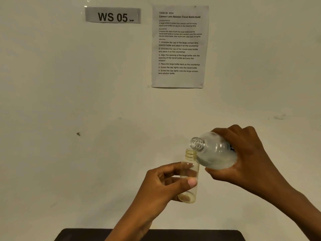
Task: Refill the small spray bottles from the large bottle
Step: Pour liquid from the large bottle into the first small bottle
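Observation:
My left hand [163, 185] grips a small clear bottle [190, 169] upright in the air, its cap off and its threaded neck open at the top. My right hand [246, 157] holds the large clear bottle [215, 152] tilted to the left, also uncapped. The large bottle's open mouth hangs just above and to the right of the small bottle's opening, nearly touching it. Clear liquid lies in the lower side of the large bottle. The small bottle looks almost empty. No caps are in view.
A dark table [191, 234] shows only as a strip at the bottom edge, below both hands. A pale wall fills the rest, with a "WS 05" label [112, 15] and a printed task sheet [178, 46] taped high up.

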A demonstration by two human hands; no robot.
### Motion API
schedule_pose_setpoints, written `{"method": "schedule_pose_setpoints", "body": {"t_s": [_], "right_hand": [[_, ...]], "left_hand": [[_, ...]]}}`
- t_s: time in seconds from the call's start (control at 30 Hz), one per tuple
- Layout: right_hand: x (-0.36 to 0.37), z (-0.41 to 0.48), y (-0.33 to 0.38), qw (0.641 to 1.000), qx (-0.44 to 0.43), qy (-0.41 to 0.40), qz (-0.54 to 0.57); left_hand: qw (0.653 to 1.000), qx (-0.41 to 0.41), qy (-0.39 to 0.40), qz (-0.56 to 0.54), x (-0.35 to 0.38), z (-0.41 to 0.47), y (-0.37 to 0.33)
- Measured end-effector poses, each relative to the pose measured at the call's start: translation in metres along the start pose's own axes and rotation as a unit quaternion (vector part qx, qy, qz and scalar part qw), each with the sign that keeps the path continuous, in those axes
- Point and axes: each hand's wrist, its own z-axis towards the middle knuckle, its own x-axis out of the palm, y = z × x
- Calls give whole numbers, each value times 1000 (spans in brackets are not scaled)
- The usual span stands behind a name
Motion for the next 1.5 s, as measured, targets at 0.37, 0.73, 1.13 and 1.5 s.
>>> {"method": "schedule_pose_setpoints", "body": {"t_s": [0.37,0.73,1.13,1.5], "right_hand": [[-6,0,0,998,-22,-8,-51],[-13,0,2,996,-30,-15,-85],[-15,1,1,995,-33,-8,-98],[-17,4,1,994,-42,-21,-103]], "left_hand": [[999,7,-23,25,0,-5,-2],[999,2,-28,32,1,-8,-5],[999,0,-23,36,1,-7,-4],[999,5,-25,35,1,-6,-4]]}}
